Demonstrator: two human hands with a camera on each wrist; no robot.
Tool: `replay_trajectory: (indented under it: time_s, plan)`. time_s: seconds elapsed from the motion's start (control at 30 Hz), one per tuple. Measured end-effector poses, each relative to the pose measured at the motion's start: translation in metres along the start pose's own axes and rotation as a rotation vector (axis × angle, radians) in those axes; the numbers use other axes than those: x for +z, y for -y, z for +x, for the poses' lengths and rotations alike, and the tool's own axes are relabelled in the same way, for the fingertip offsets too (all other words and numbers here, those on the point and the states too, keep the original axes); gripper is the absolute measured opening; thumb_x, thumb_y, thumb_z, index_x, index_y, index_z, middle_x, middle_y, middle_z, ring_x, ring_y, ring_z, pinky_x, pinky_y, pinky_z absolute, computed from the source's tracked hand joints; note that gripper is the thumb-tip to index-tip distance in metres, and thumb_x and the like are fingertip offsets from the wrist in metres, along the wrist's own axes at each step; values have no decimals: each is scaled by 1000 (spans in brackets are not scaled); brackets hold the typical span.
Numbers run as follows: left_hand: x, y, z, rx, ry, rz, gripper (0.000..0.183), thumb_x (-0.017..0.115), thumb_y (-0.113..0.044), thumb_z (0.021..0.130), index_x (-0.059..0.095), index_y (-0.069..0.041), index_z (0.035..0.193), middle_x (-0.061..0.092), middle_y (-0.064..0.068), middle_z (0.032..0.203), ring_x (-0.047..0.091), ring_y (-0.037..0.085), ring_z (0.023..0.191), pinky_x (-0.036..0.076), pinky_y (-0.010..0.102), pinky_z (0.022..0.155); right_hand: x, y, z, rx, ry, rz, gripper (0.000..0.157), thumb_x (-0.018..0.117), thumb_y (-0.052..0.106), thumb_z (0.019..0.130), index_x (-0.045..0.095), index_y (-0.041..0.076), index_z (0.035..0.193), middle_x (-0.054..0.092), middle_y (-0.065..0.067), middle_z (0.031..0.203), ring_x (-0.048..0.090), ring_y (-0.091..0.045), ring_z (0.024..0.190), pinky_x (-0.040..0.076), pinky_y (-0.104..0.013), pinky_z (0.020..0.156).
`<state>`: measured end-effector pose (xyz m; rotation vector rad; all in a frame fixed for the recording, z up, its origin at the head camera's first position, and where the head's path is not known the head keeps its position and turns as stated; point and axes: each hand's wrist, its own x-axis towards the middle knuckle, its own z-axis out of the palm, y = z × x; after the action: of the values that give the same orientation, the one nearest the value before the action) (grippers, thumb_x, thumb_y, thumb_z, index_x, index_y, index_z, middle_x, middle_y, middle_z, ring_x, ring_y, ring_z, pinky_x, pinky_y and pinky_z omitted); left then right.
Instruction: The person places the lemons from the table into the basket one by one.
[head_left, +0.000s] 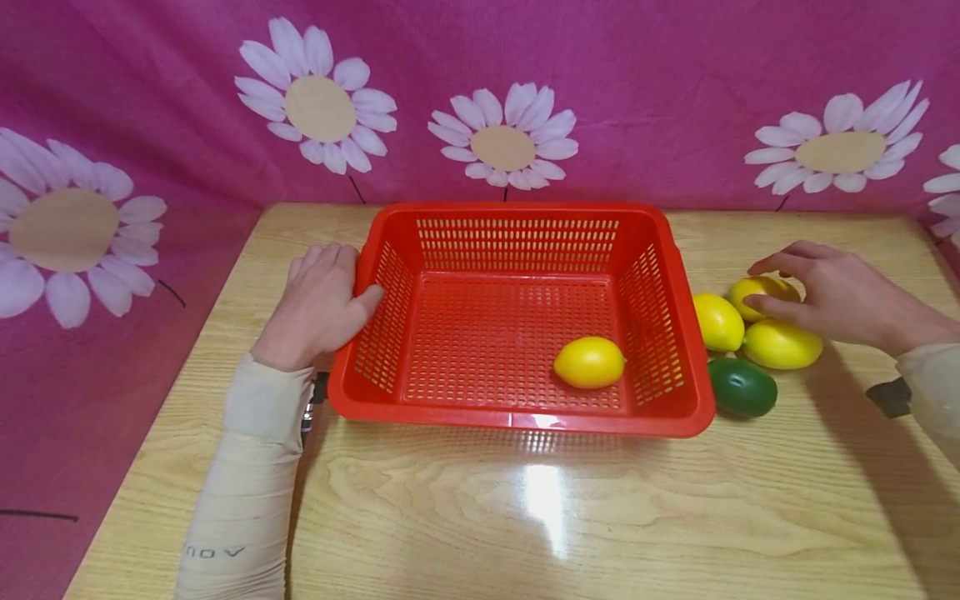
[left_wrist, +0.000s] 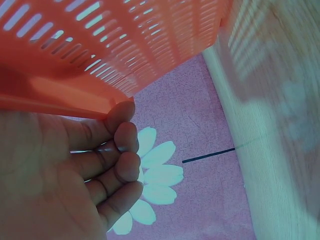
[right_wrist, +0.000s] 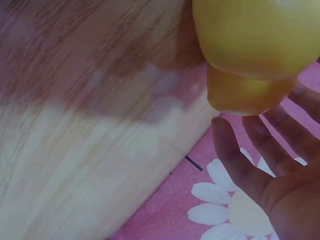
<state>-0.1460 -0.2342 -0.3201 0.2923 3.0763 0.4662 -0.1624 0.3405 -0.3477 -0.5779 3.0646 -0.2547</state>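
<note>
A red plastic basket (head_left: pixel 517 420) with slotted walls stands on the table. My left hand (head_left: pixel 318 304) grips its left rim, thumb over the inside, and the other fingers lie against the outside in the left wrist view. Inside the basket, near its front right, lies one yellow lemon (head_left: pixel 590 362). Right of the basket my right hand (head_left: pixel 847 292) is around the rear lemon (head_left: pixel 761 292), thumb on the near side and fingers spread beyond it; a firm hold does not show. Touching that lemon are a left lemon (head_left: pixel 717 323) and a front lemon (head_left: pixel 783 345).
A dark green oval fruit (head_left: pixel 744 388) lies in front of the lemons, close to the basket's right side. The wooden table (head_left: pixel 420 508) ends at a pink cloth (head_left: pixel 637 108) with white flowers, behind and at the left.
</note>
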Motion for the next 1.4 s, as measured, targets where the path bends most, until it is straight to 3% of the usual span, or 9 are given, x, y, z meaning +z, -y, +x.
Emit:
replay_trajectory:
  time_s: [0.37,1.4]
  plan:
    - [0,0,-1,-1,-1,-4,40,52,-29,97,53,3,119,54,17,103,44,34,103,34,48,91,2,1,3,41,78,14,53,78,41,88,68,5,125,63,-27,125,61,-43,107,49,-67,92]
    - [0,1,0,-7,7,-2,40,52,-30,97,53,3,119,54,17,104,44,34,104,34,48,91,5,1,13,45,106,14,54,79,41,88,68,4,126,63,-28,125,61,-45,110,49,-65,93]
